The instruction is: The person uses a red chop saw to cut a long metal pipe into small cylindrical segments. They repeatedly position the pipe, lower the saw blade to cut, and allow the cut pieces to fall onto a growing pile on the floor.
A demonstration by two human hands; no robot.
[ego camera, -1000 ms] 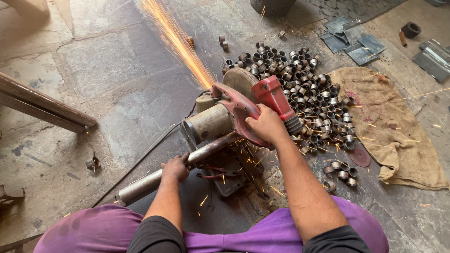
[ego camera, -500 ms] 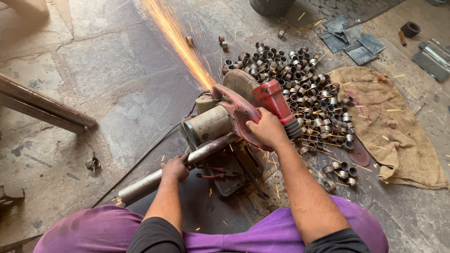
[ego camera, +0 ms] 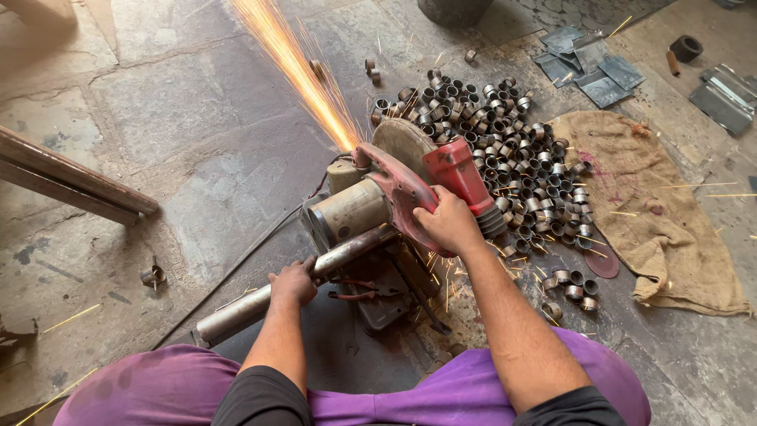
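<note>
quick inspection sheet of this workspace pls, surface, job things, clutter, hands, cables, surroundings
surface: stone slab floor, dusty and cracked.
job's things: red chop saw cutting, sparks flying away from the person; long metal pipe fed under the blade.
clutter: pile of short cut pipe rings to the right of the saw, a few strays at lower right; burlap sack; flat metal sheets.
grippers: left hand grips the pipe; right hand presses on the saw handle.
cables: dark cord runs across the floor from the saw towards the person.
surroundings: metal bars at left; dark round vessel at the top edge.
</note>
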